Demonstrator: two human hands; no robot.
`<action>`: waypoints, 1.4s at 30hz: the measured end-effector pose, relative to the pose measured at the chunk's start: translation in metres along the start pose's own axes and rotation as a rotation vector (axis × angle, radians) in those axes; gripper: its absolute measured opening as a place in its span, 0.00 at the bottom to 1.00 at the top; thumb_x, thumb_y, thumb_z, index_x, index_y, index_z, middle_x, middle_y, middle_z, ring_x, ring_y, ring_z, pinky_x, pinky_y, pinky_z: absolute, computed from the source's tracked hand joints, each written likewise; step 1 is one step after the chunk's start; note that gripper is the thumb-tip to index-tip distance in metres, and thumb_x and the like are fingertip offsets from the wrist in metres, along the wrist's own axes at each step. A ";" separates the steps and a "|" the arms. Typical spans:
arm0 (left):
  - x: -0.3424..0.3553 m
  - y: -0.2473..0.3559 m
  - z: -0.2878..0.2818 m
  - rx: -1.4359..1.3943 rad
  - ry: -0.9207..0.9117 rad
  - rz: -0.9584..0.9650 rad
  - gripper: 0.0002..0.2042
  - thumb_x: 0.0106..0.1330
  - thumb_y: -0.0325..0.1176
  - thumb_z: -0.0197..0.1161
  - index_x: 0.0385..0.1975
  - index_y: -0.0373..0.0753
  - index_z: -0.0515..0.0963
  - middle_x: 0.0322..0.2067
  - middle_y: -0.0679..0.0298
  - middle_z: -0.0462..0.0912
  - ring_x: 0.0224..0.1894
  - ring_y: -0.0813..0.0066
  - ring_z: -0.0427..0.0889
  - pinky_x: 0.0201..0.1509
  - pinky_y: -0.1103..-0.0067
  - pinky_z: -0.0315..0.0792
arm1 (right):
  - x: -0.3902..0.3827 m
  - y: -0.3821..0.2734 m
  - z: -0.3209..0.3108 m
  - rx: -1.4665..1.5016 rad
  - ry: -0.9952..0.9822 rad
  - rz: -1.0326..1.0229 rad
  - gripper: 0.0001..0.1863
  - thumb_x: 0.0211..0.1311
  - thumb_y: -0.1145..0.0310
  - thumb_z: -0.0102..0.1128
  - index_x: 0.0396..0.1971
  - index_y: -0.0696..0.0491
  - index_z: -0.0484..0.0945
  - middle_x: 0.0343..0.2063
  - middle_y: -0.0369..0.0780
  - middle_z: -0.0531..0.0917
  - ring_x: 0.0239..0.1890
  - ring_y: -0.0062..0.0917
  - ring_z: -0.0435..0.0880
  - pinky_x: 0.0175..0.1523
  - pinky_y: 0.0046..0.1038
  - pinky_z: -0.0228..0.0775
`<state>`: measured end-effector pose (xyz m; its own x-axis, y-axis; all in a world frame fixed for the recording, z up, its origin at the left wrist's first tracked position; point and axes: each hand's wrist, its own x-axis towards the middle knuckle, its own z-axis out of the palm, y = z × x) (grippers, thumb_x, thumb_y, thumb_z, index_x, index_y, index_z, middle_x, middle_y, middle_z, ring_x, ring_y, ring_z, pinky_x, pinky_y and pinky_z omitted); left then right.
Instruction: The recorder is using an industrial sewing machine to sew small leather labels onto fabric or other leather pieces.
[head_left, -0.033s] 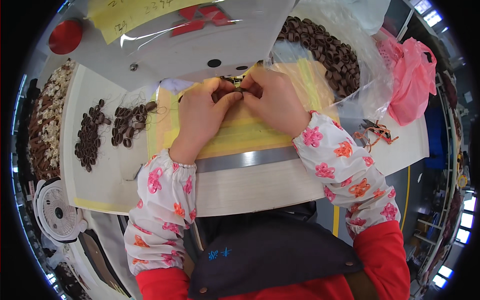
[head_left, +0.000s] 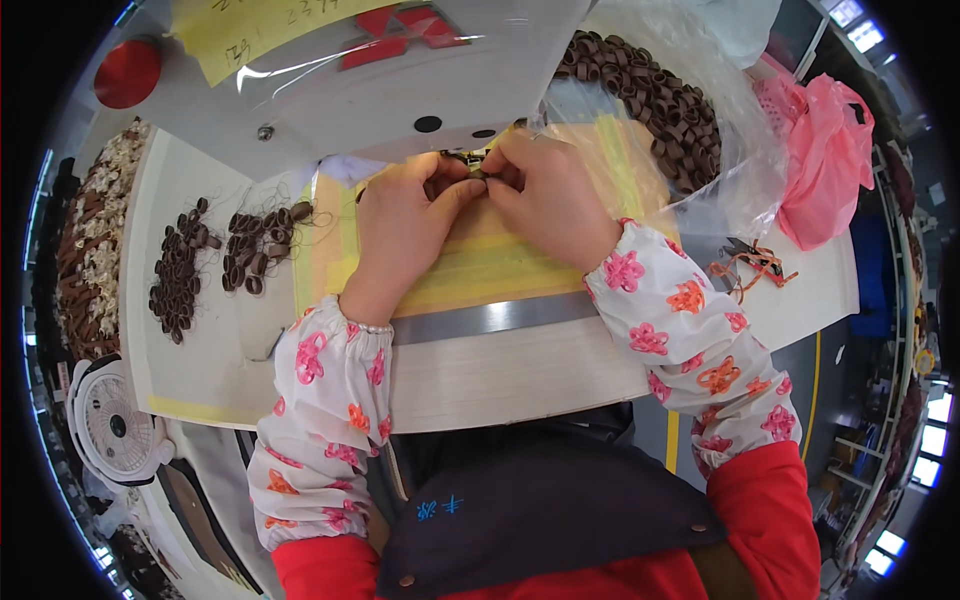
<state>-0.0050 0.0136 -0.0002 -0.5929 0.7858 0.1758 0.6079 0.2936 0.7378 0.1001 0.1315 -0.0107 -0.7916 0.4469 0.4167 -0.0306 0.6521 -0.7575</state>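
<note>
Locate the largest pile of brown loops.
Head view, upper right: the largest pile of brown loops sits amid clear plastic, beyond the right hand and left of the pink bag.

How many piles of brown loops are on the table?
3: left pile, second pile just right of it, bigger pile at upper right. Others may be hidden.
</note>
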 end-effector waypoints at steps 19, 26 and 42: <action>0.009 -0.009 0.005 0.009 0.074 -0.018 0.12 0.54 0.41 0.60 0.28 0.37 0.80 0.15 0.64 0.78 0.17 0.75 0.76 0.24 0.80 0.67 | 0.010 0.008 -0.003 -0.169 0.039 -0.148 0.04 0.46 0.76 0.58 0.22 0.61 0.75 0.18 0.45 0.78 0.20 0.33 0.77 0.25 0.27 0.67; 0.011 -0.005 -0.002 -0.031 -0.031 -0.141 0.13 0.54 0.39 0.62 0.29 0.33 0.79 0.18 0.65 0.79 0.20 0.86 0.73 0.25 0.86 0.66 | 0.010 0.006 -0.003 -0.173 0.026 -0.118 0.04 0.45 0.77 0.58 0.22 0.62 0.75 0.18 0.46 0.78 0.20 0.33 0.77 0.26 0.27 0.67; 0.013 -0.014 0.000 0.002 0.001 -0.135 0.13 0.54 0.39 0.62 0.28 0.33 0.78 0.19 0.65 0.79 0.21 0.85 0.74 0.26 0.84 0.67 | 0.017 0.003 -0.004 -0.227 -0.038 -0.043 0.06 0.45 0.75 0.59 0.21 0.62 0.74 0.18 0.47 0.78 0.23 0.36 0.78 0.29 0.30 0.69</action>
<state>-0.0211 0.0193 -0.0088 -0.6700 0.7385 0.0757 0.5237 0.3979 0.7533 0.0888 0.1442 -0.0039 -0.8151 0.3949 0.4238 0.0697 0.7931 -0.6051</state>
